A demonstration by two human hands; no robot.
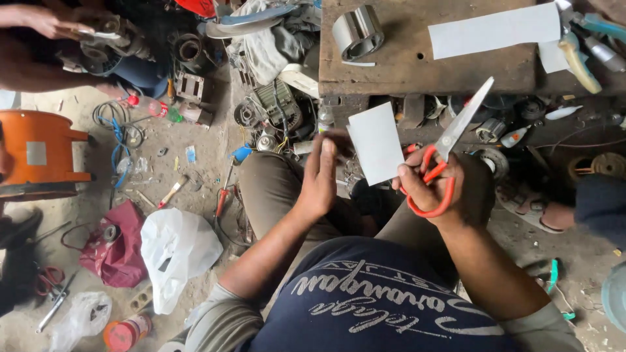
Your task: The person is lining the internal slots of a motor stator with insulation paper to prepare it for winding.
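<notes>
My right hand [433, 186] is shut on red-handled scissors [450, 146], whose blades point up and to the right. A small white paper piece [376, 143] stands just left of the scissors, its lower corner meeting my right fingers. My left hand [319, 176] is open, fingers straight, beside the paper's left edge; whether it touches the paper is unclear. Both hands hover over my knees, in front of a wooden bench [404, 65].
On the bench lie a long white paper strip [495, 29] and a metal ring core [357, 31]. Another person's hand [45, 19] holds a motor part at top left. An orange drum [39, 153], a white bag [176, 251], a red bag [117, 251] and scattered tools cover the floor.
</notes>
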